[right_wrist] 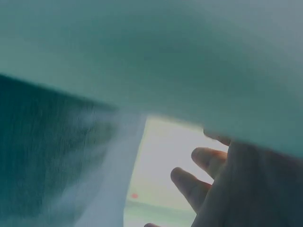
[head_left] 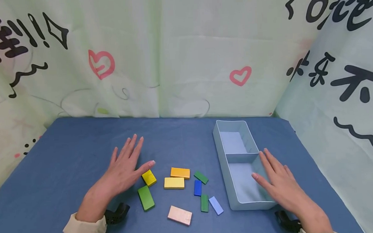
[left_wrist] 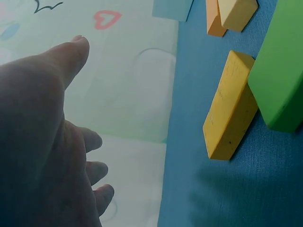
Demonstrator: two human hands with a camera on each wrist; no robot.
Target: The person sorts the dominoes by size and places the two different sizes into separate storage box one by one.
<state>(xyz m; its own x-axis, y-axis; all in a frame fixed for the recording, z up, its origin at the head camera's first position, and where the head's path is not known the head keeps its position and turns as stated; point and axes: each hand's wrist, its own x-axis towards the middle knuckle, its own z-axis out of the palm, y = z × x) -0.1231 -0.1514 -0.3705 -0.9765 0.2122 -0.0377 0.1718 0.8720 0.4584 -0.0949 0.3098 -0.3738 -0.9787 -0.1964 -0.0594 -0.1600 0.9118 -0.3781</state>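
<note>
My left hand [head_left: 122,173] hovers with fingers straight and spread, holding nothing. Its thumb overlaps a yellow block [head_left: 150,178] in the head view; a larger green block [head_left: 146,198] lies just nearer. From the left wrist, the same yellow block [left_wrist: 231,106] leans close against the green block [left_wrist: 279,71], both to the right of the hand. My right hand [head_left: 281,185] is stretched out over the right wall of a pale blue two-part box [head_left: 224,170], fingers extended and nothing in them. The box wall [right_wrist: 156,71] fills the top of the right wrist view and hides part of that hand.
Between the hands lie an orange block [head_left: 180,173], a pale yellow block [head_left: 174,183], a pinkish wooden block [head_left: 179,215], a dark blue block [head_left: 197,187], two small green blocks [head_left: 204,203] and a light blue block [head_left: 215,205]. A printed curtain [head_left: 178,55] hangs behind the blue table [head_left: 82,144].
</note>
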